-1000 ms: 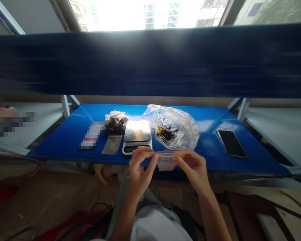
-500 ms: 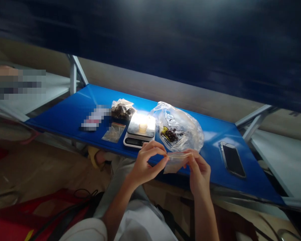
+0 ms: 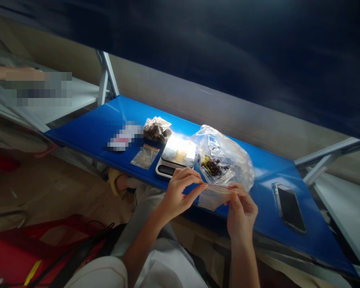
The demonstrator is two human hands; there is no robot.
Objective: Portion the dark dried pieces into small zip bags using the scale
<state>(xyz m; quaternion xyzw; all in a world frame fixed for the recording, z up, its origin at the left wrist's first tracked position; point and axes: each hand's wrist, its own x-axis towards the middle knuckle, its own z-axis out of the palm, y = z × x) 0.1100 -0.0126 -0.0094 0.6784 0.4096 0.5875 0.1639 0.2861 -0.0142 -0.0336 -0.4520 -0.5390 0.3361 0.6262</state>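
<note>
left hand (image 3: 181, 192) pinching left end of small zip bag (image 3: 214, 196) | right hand (image 3: 241, 210) pinching right end | bag stretched between them, above blue surface (image 3: 258, 168) edge

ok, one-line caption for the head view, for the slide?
Left hand and right hand pinch a small zip bag at its top edge before a blue shelf with scale and phone.

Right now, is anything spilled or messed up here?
Nothing looks spilled or broken. The left hand and right hand pinch the small zip bag by its top. The scale, big plastic bag and phone rest on the blue shelf, the scale close to its front edge.
</note>
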